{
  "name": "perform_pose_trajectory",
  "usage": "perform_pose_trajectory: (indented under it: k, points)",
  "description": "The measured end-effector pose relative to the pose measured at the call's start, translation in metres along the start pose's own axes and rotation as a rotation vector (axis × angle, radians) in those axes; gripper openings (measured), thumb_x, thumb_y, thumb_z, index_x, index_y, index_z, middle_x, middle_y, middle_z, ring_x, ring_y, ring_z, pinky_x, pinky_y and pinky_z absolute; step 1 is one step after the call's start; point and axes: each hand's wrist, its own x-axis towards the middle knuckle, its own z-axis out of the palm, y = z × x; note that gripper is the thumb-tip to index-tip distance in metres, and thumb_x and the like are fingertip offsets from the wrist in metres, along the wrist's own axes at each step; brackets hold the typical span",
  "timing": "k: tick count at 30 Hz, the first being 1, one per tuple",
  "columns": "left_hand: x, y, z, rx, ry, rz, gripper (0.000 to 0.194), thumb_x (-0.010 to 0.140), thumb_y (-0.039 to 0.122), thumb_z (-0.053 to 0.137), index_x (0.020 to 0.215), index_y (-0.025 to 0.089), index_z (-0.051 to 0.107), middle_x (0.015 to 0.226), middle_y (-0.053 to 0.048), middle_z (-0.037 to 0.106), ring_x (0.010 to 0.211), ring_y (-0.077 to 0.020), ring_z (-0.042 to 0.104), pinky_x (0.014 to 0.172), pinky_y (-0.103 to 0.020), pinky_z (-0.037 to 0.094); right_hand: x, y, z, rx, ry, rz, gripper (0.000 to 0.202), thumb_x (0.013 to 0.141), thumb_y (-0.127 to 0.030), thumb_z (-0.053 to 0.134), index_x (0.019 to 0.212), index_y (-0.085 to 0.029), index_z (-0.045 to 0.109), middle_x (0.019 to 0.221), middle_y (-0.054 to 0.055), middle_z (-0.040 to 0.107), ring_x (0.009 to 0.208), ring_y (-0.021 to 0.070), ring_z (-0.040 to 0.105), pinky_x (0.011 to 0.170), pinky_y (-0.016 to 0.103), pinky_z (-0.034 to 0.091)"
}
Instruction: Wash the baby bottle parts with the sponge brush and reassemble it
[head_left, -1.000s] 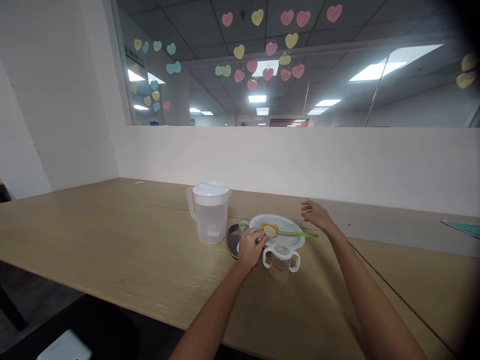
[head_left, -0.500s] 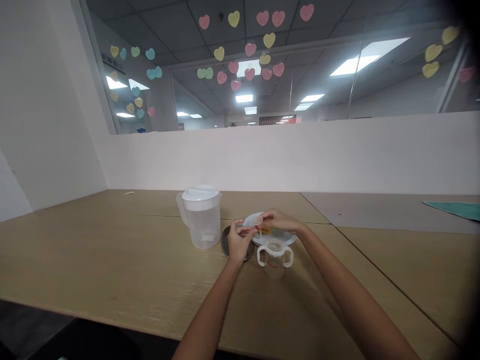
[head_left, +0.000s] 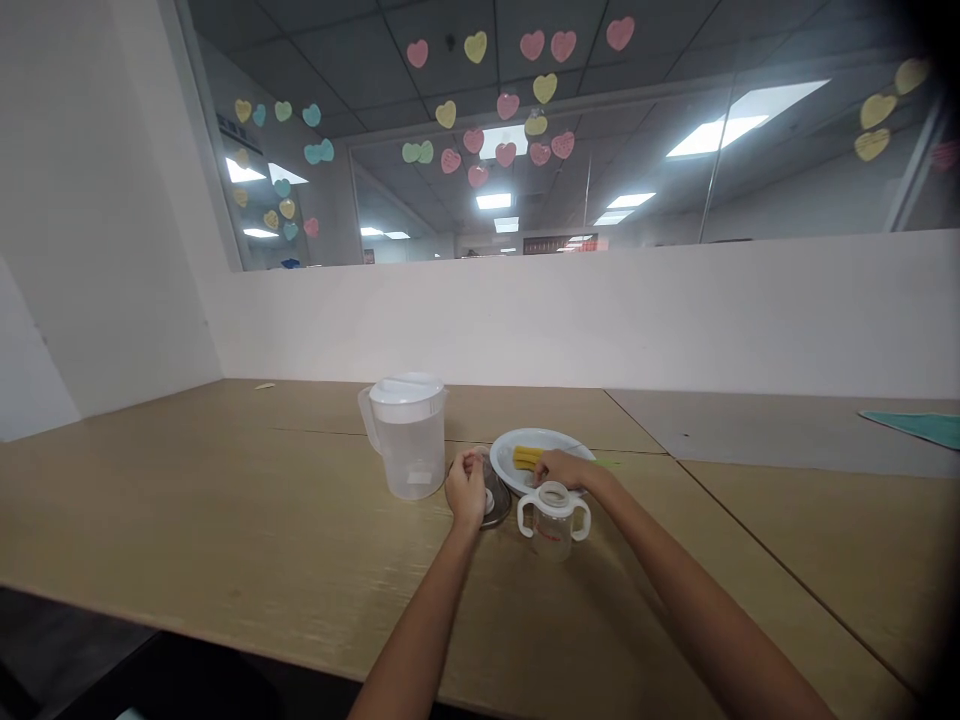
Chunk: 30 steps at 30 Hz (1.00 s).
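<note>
Counter (head_left: 225, 520) | my L hand (head_left: 466, 490) bunched over dark tray (head_left: 498, 508), R hand (head_left: 561, 469) curled at plate (head_left: 540, 434) nr yellow sponge (head_left: 527, 455); can't tell if pinching | 2-handled cup (head_left: 553, 536) in front, keep R wrist clear

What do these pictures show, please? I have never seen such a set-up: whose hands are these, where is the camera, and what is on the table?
There is no robot. A person works with two bare hands, and one camera worn on the head gives every picture, looking forward and down.

On the table stands a clear, lidded pitcher. To its right are a dark round tray and a white plate with a yellow piece. In front of the plate stands a clear cup with two white handles.

The left hand is over the tray, the right hand over the plate. I cannot tell whether either holds something.
</note>
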Motion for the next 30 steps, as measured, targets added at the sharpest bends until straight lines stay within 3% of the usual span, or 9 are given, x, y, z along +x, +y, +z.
perform_pose_trajectory:
  k: [2, 5, 8, 9, 12, 17, 23, 30]
  points:
    - [0.001, -0.001, 0.000, 0.008, -0.016, -0.003, 0.025, 0.079, 0.039, 0.045, 0.085, 0.020, 0.059, 0.082, -0.004, 0.067, 0.079, -0.0168, 0.061, 0.077, -0.029, 0.044, 0.001, -0.004, -0.002, 0.012, 0.103, -0.024, 0.010, 0.064, -0.020, 0.060, 0.065, -0.016, 0.069, 0.065, 0.002, 0.067, 0.061, 0.0137, 0.057, 0.056, 0.020, 0.039]
    - [0.003, -0.003, 0.002, -0.027, -0.036, -0.039, 0.023, 0.077, 0.037, 0.045, 0.082, 0.020, 0.060, 0.081, -0.004, 0.067, 0.080, -0.0178, 0.062, 0.077, -0.030, 0.045, 0.000, -0.012, -0.018, 0.029, 0.358, -0.021, 0.027, 0.081, -0.027, 0.044, 0.086, -0.014, 0.067, 0.083, 0.008, 0.068, 0.073, 0.0152, 0.058, 0.064, 0.023, 0.041]
    - [0.005, -0.007, 0.005, -0.063, -0.075, -0.063, 0.017, 0.070, 0.022, 0.048, 0.081, 0.020, 0.060, 0.080, -0.004, 0.068, 0.078, -0.0172, 0.063, 0.075, -0.029, 0.047, -0.011, -0.024, -0.042, 0.209, 0.639, -0.075, 0.027, 0.082, -0.031, 0.044, 0.087, -0.015, 0.065, 0.076, 0.006, 0.066, 0.062, 0.0135, 0.060, 0.061, 0.023, 0.044]
    - [0.005, -0.008, 0.006, -0.068, -0.091, -0.059, 0.020, 0.066, 0.017, 0.047, 0.081, 0.020, 0.060, 0.079, -0.003, 0.068, 0.077, -0.0166, 0.063, 0.075, -0.028, 0.047, -0.017, -0.029, -0.049, 0.293, 0.663, -0.098, 0.026, 0.081, -0.033, 0.046, 0.086, -0.016, 0.064, 0.071, 0.004, 0.065, 0.057, 0.0125, 0.059, 0.057, 0.022, 0.044]
    - [0.004, -0.012, 0.008, -0.070, -0.131, -0.026, 0.029, 0.057, 0.006, 0.045, 0.076, 0.020, 0.061, 0.076, -0.002, 0.068, 0.076, -0.0159, 0.064, 0.074, -0.027, 0.048, -0.040, -0.044, -0.066, 0.426, 0.561, -0.152, 0.026, 0.078, -0.038, 0.051, 0.084, -0.016, 0.063, 0.069, 0.003, 0.063, 0.052, 0.0117, 0.058, 0.048, 0.021, 0.044]
    - [0.003, -0.015, 0.007, -0.054, -0.147, 0.020, 0.036, 0.051, 0.001, 0.042, 0.073, 0.021, 0.063, 0.073, -0.001, 0.068, 0.074, -0.0158, 0.063, 0.071, -0.027, 0.048, -0.063, -0.060, -0.071, 0.319, 0.285, -0.212, 0.024, 0.077, -0.035, 0.053, 0.081, -0.015, 0.065, 0.065, 0.002, 0.062, 0.052, 0.0111, 0.056, 0.048, 0.021, 0.042]
    - [0.003, -0.007, 0.002, -0.032, -0.076, 0.045, 0.038, 0.055, 0.000, 0.040, 0.080, 0.019, 0.061, 0.082, -0.004, 0.066, 0.077, -0.0151, 0.061, 0.075, -0.028, 0.047, -0.061, -0.062, -0.069, 0.215, 0.298, -0.258, 0.021, 0.077, -0.033, 0.053, 0.076, -0.016, 0.066, 0.077, 0.003, 0.065, 0.061, 0.0116, 0.057, 0.058, 0.023, 0.042]
    - [-0.002, 0.011, -0.006, 0.070, 0.123, 0.175, 0.027, 0.068, 0.010, 0.050, 0.090, 0.019, 0.061, 0.086, -0.003, 0.060, 0.077, -0.0150, 0.054, 0.077, -0.030, 0.045, -0.059, -0.062, -0.068, 0.206, 0.335, -0.237, 0.022, 0.077, -0.033, 0.054, 0.079, -0.016, 0.067, 0.077, 0.003, 0.065, 0.064, 0.0124, 0.056, 0.061, 0.023, 0.041]
